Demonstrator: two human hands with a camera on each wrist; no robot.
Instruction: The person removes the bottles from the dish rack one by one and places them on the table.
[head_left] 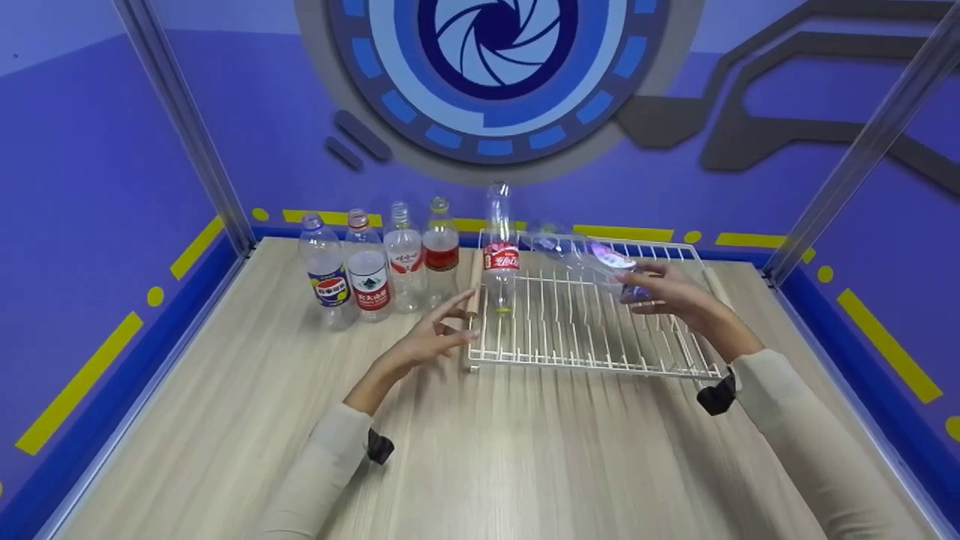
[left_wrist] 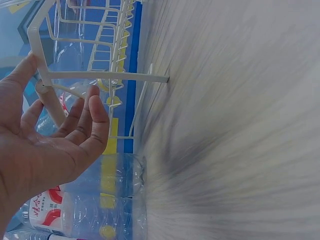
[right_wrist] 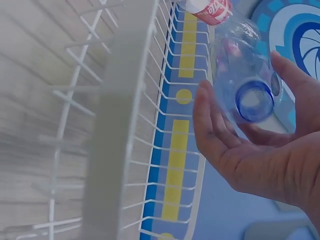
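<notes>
My right hand (head_left: 671, 292) holds a clear plastic bottle (head_left: 574, 255) with a purple-pink label, tilted above the white wire rack (head_left: 592, 366). In the right wrist view, fingers and thumb lie around the bottle (right_wrist: 237, 65) near a blue ring. My left hand (head_left: 427, 341) is at the rack's left end, beside its wooden handle (head_left: 475, 281). The left wrist view shows its thumb against the white frame and its other fingers loosely bent by the handle (left_wrist: 51, 107). A red-labelled bottle (head_left: 501, 257) is within the rack's left part, yellow-ringed neck downward.
Left of the rack stand several clear bottles side by side: one with a blue label (head_left: 330, 289), one with a red-and-white label (head_left: 370, 289), one with a white-and-red label (head_left: 405, 262), one with a dark red label (head_left: 441, 259). Printed panels (head_left: 570, 180) enclose the wooden table (head_left: 525, 457).
</notes>
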